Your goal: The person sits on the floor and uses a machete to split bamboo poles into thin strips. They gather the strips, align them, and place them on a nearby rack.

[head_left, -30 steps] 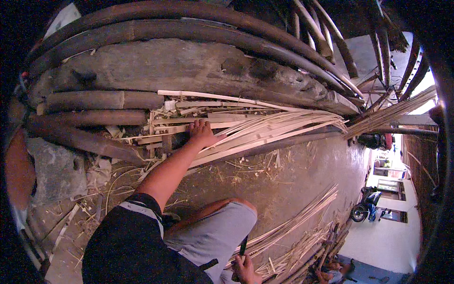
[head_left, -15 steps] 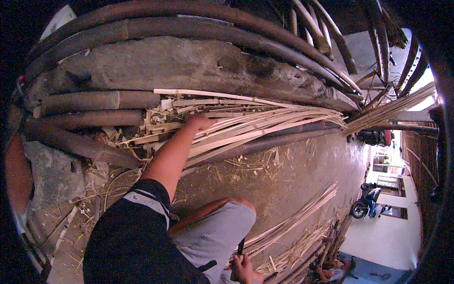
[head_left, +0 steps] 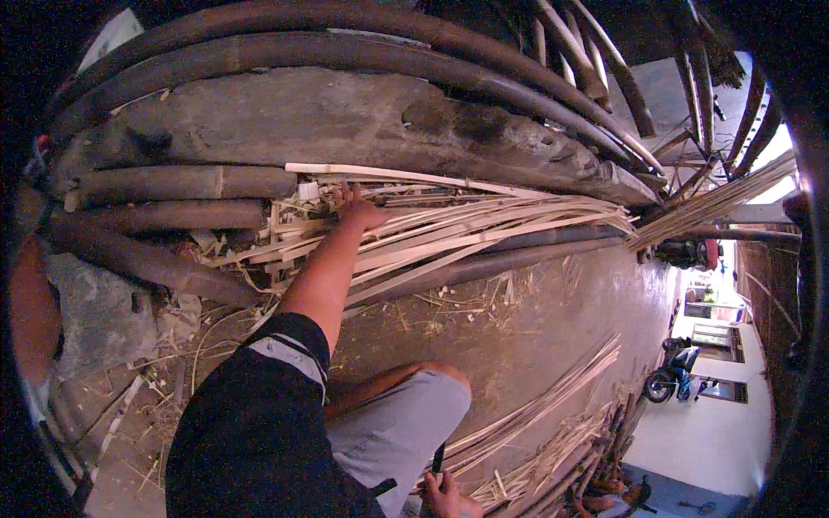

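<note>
My left hand reaches out over a pile of split bamboo strips, fingers spread, with no strip gripped in it. Beside its fingertips, a long pale strip lies along the far side of the pile. Short offcuts sit just left of the fingers. Low in the view, next to my bent knee, my right hand is closed round a knife whose dark blade points up. Part of its handle is hidden by the fingers.
Thick dark bamboo poles lie left of the pile, and longer ones curve across the far side. More strips are on the floor to the right. A motorbike stands by a white wall; another person sits at lower right.
My left hand has moved slightly left and away from me across the strips, and its fingers have spread. The right hand stays low with the knife.
</note>
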Demonstrator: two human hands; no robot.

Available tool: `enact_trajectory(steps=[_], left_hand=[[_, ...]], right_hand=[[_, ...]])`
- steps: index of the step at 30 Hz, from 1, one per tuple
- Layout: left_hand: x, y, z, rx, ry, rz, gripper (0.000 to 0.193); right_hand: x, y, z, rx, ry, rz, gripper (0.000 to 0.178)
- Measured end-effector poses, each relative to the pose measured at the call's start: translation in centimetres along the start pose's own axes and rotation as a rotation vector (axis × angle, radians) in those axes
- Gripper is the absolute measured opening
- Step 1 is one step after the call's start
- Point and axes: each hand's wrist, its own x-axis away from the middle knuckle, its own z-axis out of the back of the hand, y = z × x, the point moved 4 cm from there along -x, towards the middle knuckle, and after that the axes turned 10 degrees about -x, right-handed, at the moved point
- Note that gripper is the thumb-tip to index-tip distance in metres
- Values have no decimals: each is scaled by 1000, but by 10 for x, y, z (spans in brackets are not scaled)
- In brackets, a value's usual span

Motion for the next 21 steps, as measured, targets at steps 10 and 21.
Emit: enact_trajectory(steps=[10, 21], left_hand=[[-6, -2, -11, 130, -49, -11, 86], [-21, -4, -19, 141, 107, 4, 70]], right_hand=[[-3, 22, 0, -30, 48, -179, 28], [-11, 51, 12, 76, 63, -113, 29]])
